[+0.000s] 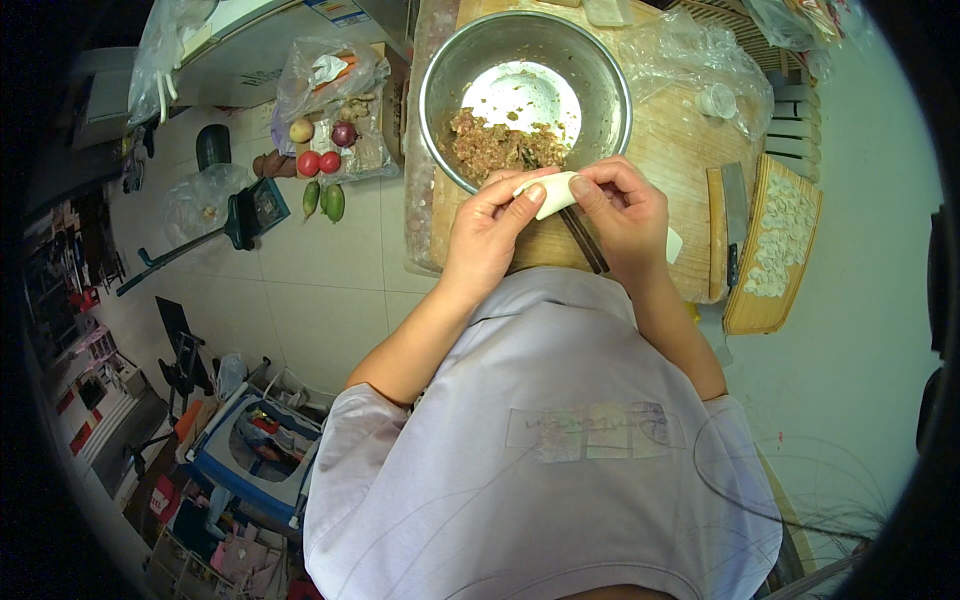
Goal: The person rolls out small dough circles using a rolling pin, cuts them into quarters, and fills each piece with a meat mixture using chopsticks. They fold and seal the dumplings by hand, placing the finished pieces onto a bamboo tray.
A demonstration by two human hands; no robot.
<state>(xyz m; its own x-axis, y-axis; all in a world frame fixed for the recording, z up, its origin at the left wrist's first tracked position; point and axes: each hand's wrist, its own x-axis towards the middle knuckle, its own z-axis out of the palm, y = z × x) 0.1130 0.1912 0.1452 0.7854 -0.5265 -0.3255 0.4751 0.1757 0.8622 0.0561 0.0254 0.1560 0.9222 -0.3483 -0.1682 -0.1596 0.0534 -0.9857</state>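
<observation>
A folded dough wrapper (553,196) is pinched between my left hand (491,221) and my right hand (624,214), over the near rim of a large steel bowl (604,97). Whether filling lies inside the fold is hidden. Minced meat filling (510,146) with green bits lies in the near part of the bowl. Dark chopsticks (585,241) slant out beneath my hands, their upper part covered by them. Just right of my right wrist, a pale wrapper (673,245) shows partly on the wooden board (660,161).
A cleaver (735,202) lies at the board's right edge, beside a bamboo tray (757,311) of wrapped dumplings (780,240). Plastic bags (682,52) and a small clear cup (716,100) are at the upper right. Vegetables (319,163) and a dustpan (259,210) are on the floor, left.
</observation>
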